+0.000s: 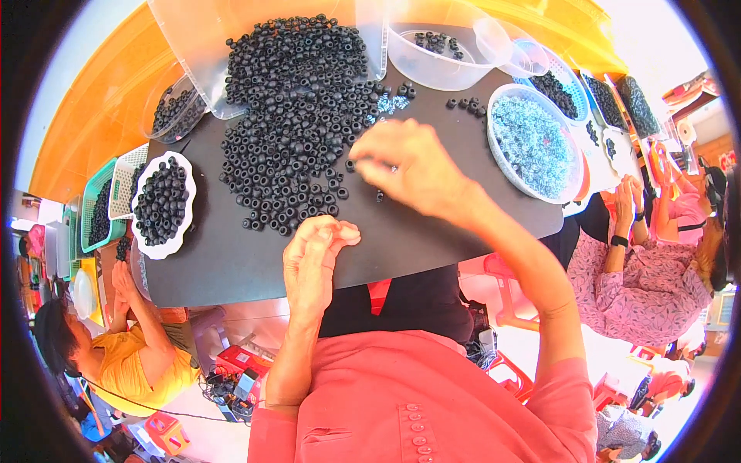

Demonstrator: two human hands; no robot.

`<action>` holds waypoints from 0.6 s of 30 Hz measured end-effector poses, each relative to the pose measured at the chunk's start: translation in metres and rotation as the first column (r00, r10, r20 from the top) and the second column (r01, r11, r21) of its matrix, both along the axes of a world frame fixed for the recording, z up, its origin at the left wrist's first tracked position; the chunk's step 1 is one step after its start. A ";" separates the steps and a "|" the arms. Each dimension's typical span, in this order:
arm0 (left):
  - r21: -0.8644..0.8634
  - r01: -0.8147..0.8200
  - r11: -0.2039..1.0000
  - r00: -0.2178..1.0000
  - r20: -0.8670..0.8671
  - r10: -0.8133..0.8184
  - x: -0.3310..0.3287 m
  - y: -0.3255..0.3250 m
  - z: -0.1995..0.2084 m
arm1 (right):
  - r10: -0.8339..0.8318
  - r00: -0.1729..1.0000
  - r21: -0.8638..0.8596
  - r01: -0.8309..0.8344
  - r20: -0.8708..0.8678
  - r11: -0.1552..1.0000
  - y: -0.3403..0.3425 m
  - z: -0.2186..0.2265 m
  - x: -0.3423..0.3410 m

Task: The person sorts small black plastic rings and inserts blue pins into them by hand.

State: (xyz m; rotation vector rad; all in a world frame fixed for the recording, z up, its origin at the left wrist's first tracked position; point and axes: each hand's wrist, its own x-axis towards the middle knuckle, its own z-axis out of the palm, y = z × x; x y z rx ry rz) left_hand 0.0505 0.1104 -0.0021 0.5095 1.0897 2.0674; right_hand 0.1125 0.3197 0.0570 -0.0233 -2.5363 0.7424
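My left hand (315, 258) is above the dark table near its front edge, thumb and fingers pinched together; whatever they may hold is too small to make out. Farther forward, my right hand (409, 166) reaches to the right edge of a big pile of black beads (289, 139). Its fingers are curled in and pointing left, with one black bead (350, 165) right at the fingertips. I cannot make out what is between them. A few pale blue transparent pieces (392, 103) lie just beyond this hand, beside the pile.
Black beads fill a white scalloped dish (182, 224) at left. Pale blue pieces fill a round tub (570, 174) at right. A transparent bin (197, 54) and a plastic bowl (421, 69) stand at the back. Co-workers sit left, in a yellow shirt (143, 363), and right, in a patterned top (641, 278).
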 end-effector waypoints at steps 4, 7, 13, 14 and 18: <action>-0.018 0.015 1.000 1.000 -0.002 -0.015 0.001 0.000 -0.001 | 0.023 0.997 0.202 -0.038 0.075 0.979 -0.029 -0.027 0.000; -0.008 0.019 1.000 0.999 -0.033 -0.020 0.003 0.001 -0.001 | 0.007 0.994 0.239 -0.033 0.109 0.970 -0.034 -0.033 0.000; -0.079 -0.020 0.997 0.989 -0.147 0.009 0.006 0.000 -0.001 | -0.011 1.000 -0.075 0.011 0.007 0.997 -0.038 -0.029 0.009; -0.080 -0.017 0.997 0.989 -0.148 0.005 0.009 0.000 0.001 | 0.002 1.000 -0.263 0.003 0.016 0.965 -0.042 -0.024 0.012; -0.210 -0.241 0.948 0.875 -0.470 0.118 0.017 -0.002 0.011 | 0.150 0.940 -0.695 0.113 0.306 0.710 -0.055 -0.002 0.028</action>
